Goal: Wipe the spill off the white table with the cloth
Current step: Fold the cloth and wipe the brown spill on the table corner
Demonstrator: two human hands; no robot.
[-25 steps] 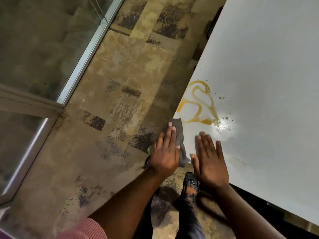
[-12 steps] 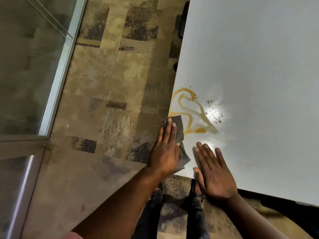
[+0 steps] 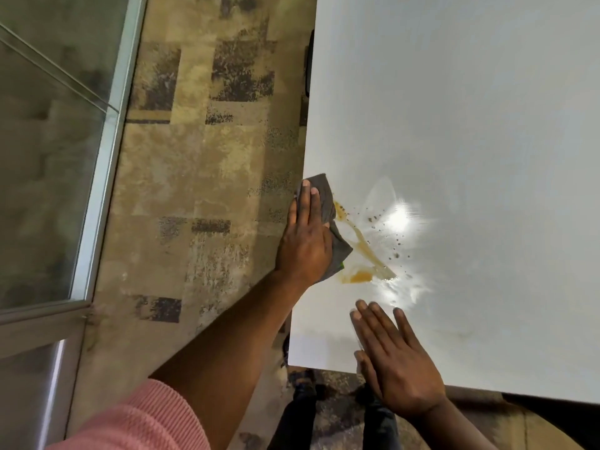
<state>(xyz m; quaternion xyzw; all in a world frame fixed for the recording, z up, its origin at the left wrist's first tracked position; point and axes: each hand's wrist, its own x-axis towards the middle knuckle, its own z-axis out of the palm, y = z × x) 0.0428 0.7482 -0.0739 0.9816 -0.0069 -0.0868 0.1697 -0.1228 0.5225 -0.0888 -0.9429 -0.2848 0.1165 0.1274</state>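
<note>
Grey cloth (image 3: 328, 203) pressed flat on the white surface (image 3: 470, 125) at its left edge, over the spill (image 3: 360, 245).

The left hand (image 3: 306, 241) lies on the cloth, fingers (image 3: 310, 203) extended and flat, the cloth showing beyond them and to their right. Amber streaks and dark specks run just right of the cloth. The right hand (image 3: 394, 362) rests flat and empty, fingers spread, near the surface's near edge. Patterned carpet (image 3: 201, 190) lies left.
</note>
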